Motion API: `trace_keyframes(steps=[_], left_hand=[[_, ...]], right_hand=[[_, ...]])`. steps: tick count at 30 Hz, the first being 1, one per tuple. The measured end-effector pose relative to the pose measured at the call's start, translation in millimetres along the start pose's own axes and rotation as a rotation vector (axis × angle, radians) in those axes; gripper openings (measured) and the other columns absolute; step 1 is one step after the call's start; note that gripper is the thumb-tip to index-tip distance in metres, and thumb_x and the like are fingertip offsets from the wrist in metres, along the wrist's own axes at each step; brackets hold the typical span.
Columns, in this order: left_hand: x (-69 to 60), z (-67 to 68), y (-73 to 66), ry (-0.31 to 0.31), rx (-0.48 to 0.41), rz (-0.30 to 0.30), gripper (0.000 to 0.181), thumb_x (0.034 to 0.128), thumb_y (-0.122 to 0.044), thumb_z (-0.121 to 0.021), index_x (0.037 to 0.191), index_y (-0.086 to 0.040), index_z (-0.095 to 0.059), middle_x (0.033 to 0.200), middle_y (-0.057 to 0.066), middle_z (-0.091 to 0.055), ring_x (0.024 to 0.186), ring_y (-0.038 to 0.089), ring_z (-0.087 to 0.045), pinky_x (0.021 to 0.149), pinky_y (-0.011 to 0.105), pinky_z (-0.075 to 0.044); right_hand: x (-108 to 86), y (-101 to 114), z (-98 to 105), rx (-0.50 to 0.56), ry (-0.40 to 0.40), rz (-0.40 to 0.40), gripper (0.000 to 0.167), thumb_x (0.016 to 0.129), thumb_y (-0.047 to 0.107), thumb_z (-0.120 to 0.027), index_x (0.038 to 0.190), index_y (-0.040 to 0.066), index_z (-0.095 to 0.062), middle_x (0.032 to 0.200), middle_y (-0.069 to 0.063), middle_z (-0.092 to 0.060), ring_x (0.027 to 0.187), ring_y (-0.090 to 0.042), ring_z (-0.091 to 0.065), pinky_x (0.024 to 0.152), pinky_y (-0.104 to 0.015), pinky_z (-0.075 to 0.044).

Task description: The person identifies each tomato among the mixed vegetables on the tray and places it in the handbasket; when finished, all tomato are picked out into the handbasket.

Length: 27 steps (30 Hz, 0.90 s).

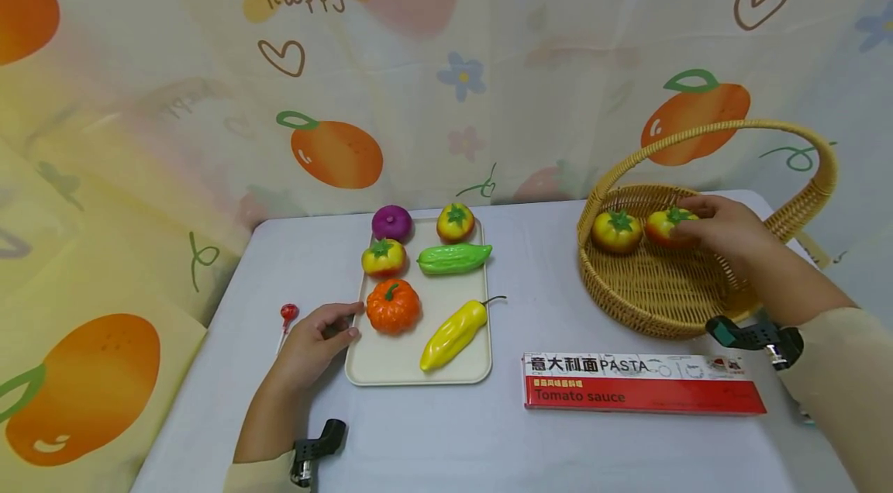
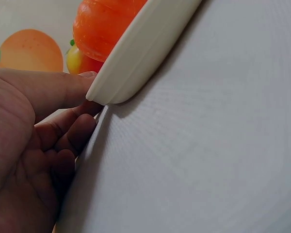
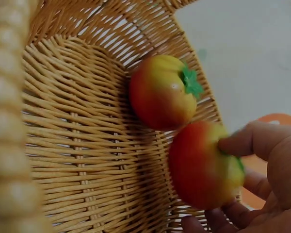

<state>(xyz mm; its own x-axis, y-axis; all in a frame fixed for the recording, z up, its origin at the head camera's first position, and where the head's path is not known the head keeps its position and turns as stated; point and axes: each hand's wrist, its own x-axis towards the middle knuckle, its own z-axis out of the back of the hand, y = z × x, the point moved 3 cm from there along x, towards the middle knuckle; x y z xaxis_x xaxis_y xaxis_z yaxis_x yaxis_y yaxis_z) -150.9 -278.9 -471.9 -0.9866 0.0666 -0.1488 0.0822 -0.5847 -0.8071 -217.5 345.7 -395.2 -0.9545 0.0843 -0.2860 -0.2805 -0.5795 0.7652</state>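
My right hand [image 1: 725,233] reaches into the wicker basket [image 1: 645,315], its thumb and fingers gripping a yellow-red toy tomato [image 3: 199,165]. A second toy tomato [image 3: 162,92] sits beside it against the basket wall. At the left edge of a cream tray [image 1: 418,377], my left hand [image 1: 317,342] holds the rim between thumb and fingers; the lower fingers are curled in the left wrist view. On the tray lie an orange pumpkin [image 1: 394,307], a yellow pepper [image 1: 453,336], a green bitter melon [image 1: 454,259], a purple onion-like vegetable [image 1: 392,223] and two more yellow-red tomatoes [image 1: 384,258].
A red and white pasta box [image 1: 643,384] lies in front of the basket. Left of the tray is a red lollipop [image 1: 289,312], partly behind my left hand. The basket's tall handle [image 1: 739,125] arches over my right hand. A printed cloth hangs behind the white table [image 1: 537,284].
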Motion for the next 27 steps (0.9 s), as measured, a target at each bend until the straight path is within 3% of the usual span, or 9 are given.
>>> trace_keyframes(steps=[9, 11, 15, 18, 27], left_hand=[[0.1, 0.3, 1.7, -0.003, 0.008, -0.002, 0.042, 0.0997, -0.016, -0.077, 0.141, -0.017, -0.071, 0.116, 0.009, -0.064, 0.105, 0.026, -0.054, 0.083, 0.021, -0.052], [0.0, 0.2, 1.7, -0.004, 0.01, -0.002, 0.042, 0.0997, -0.016, -0.078, 0.141, -0.017, -0.072, 0.115, 0.008, -0.064, 0.105, 0.026, -0.054, 0.083, 0.021, -0.052], [0.1, 0.2, 1.2, -0.006, 0.009, -0.001, 0.042, 0.0998, -0.016, -0.077, 0.141, -0.017, -0.072, 0.115, 0.009, -0.064, 0.105, 0.026, -0.054, 0.083, 0.022, -0.052], [-0.4, 0.2, 0.8, -0.009, 0.015, 0.005, 0.042, 0.0999, -0.016, -0.077, 0.141, -0.017, -0.072, 0.116, 0.008, -0.064, 0.105, 0.026, -0.054, 0.084, 0.022, -0.053], [-2.5, 0.9, -0.7, -0.006, 0.016, -0.002, 0.042, 0.1002, -0.015, -0.077, 0.142, -0.016, -0.071, 0.116, 0.009, -0.064, 0.105, 0.026, -0.054, 0.083, 0.022, -0.052]], right_hand=[[2.4, -5, -3, -0.05, -0.002, -0.003, 0.057, 0.113, 0.025, -0.048, 0.157, -0.009, -0.036, 0.154, -0.037, -0.036, 0.133, -0.051, -0.041, 0.11, -0.062, -0.041], [2.9, -7, -4, -0.048, 0.011, -0.005, 0.057, 0.114, 0.028, -0.045, 0.157, -0.009, -0.036, 0.155, -0.037, -0.036, 0.132, -0.049, -0.042, 0.105, -0.055, -0.046], [3.5, -10, -5, -0.014, 0.033, -0.006, 0.059, 0.116, 0.032, -0.04, 0.157, -0.01, -0.035, 0.155, -0.035, -0.036, 0.131, -0.045, -0.045, 0.089, -0.03, -0.052], [3.9, -11, -6, 0.003, 0.02, -0.009, 0.059, 0.116, 0.033, -0.038, 0.157, -0.01, -0.036, 0.155, -0.035, -0.036, 0.131, -0.044, -0.045, 0.08, -0.021, -0.053], [4.5, -8, -9, -0.024, -0.116, -0.047, 0.052, 0.115, 0.028, -0.04, 0.149, -0.01, -0.047, 0.148, -0.034, -0.042, 0.123, -0.043, -0.046, 0.088, -0.038, -0.047]])
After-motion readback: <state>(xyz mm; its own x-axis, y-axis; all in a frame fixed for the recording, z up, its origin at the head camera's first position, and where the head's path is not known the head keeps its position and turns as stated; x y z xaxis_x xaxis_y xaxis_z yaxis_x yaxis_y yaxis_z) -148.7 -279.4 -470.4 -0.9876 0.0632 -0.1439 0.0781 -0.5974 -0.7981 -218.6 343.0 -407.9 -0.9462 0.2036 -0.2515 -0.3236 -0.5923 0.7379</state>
